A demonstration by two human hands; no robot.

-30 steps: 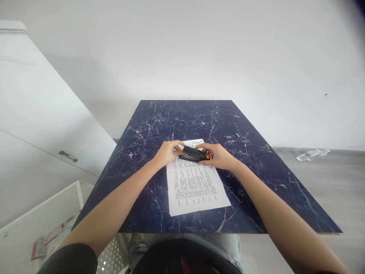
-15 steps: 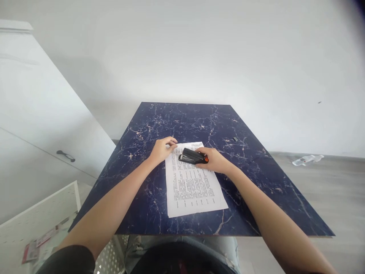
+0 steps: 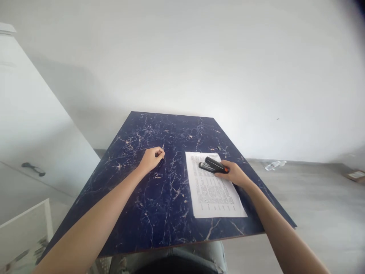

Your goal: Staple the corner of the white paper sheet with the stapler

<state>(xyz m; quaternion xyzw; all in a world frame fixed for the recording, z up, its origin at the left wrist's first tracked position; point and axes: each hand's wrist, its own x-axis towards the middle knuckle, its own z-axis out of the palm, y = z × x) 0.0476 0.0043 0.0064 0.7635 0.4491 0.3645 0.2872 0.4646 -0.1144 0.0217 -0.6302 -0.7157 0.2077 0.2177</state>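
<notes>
My right hand point(image 3: 235, 174) grips a black stapler point(image 3: 212, 164) with an orange part at its rear, its nose pointing left. The stapler's jaws are parted, showing a silvery rail. Below it lies a printed sheet of paper point(image 3: 214, 196) on the dark blue marbled table point(image 3: 168, 129); whether the stapler touches it, I cannot tell. Left of the paper and apart from it, my left hand point(image 3: 152, 158) is closed over the tabletop, thumb and fingers curled together. Anything in that pinch is hidden or too small to see.
A small dark item point(image 3: 219, 147) lies beyond the paper's top edge. On the left stands a white cabinet point(image 3: 25, 114) with a dark handle point(image 3: 33, 169), above a white-framed rack point(image 3: 47, 219). Clear plastic point(image 3: 275, 165) lies on the floor by the wall; a brown box point(image 3: 356, 174) is farther right.
My left hand has left the paper's upper left corner and is now well to its left. The paper and the stapler in my right hand have shifted right in view; the camera has turned too.
</notes>
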